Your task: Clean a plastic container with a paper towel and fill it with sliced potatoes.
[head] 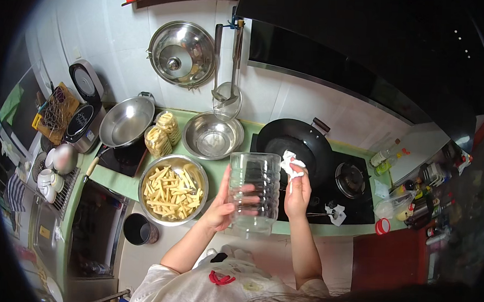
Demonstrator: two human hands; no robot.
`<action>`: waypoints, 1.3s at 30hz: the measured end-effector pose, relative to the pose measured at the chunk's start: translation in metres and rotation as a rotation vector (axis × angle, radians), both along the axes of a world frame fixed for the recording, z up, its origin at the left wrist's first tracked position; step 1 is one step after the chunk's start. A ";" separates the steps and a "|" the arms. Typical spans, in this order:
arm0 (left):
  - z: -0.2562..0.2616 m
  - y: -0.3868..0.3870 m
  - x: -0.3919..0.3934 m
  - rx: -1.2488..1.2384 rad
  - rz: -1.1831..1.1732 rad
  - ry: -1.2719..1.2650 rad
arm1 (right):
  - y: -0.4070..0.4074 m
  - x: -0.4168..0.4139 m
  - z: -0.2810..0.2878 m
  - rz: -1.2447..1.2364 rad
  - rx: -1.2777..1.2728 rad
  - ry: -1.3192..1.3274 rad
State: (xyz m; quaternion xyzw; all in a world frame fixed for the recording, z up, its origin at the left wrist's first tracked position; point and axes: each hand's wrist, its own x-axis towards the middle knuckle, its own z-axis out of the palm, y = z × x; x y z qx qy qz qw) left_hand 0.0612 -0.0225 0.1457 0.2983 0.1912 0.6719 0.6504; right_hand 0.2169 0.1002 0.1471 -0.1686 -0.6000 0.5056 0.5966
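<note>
My left hand [220,212] grips a clear, ribbed plastic jar [255,188] from its left side, with fingers showing through the wall. The jar looks to have nothing inside. A crumpled white paper tissue [292,165] is pinched in my right hand [298,191], just right of the jar. To the left, a steel bowl [142,195] holds pale cut strips [174,193], apparently potato. Behind it stand two clear jars [158,141] packed with similar pale pieces. A second, shallower steel bowl [214,138] sits behind my left hand.
A black wok [276,132] rests on the gas hob [356,206]. A red jar lid [382,226] lies at the right counter edge, near bottles [385,163]. Left are a steel pan [126,120], an open rice cooker [85,122] and a dish rack [69,191]. A bin [133,229] stands below.
</note>
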 end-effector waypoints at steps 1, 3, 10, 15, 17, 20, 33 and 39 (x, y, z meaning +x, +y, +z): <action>-0.004 0.000 -0.001 -0.037 0.126 0.102 | -0.012 0.000 0.015 0.009 -0.001 -0.002; -0.006 0.003 -0.001 -0.020 0.204 0.180 | -0.031 -0.004 0.032 -0.136 0.374 -0.420; 0.000 0.010 -0.002 0.049 0.499 0.553 | -0.086 -0.011 0.018 -0.297 0.600 -0.595; 0.002 0.009 -0.004 0.020 0.523 0.758 | -0.076 -0.006 0.017 -0.300 0.759 -0.620; -0.002 0.009 -0.004 0.033 0.528 0.787 | -0.063 -0.005 0.029 -0.282 0.842 -0.635; -0.004 0.006 -0.011 0.046 0.591 0.907 | -0.048 -0.004 0.048 -0.133 0.965 -0.746; 0.013 0.002 0.003 0.183 0.750 1.302 | -0.060 -0.021 0.060 -0.110 1.141 -0.699; 0.019 0.008 0.002 0.139 0.751 1.211 | -0.051 -0.009 0.070 -0.331 1.101 -0.761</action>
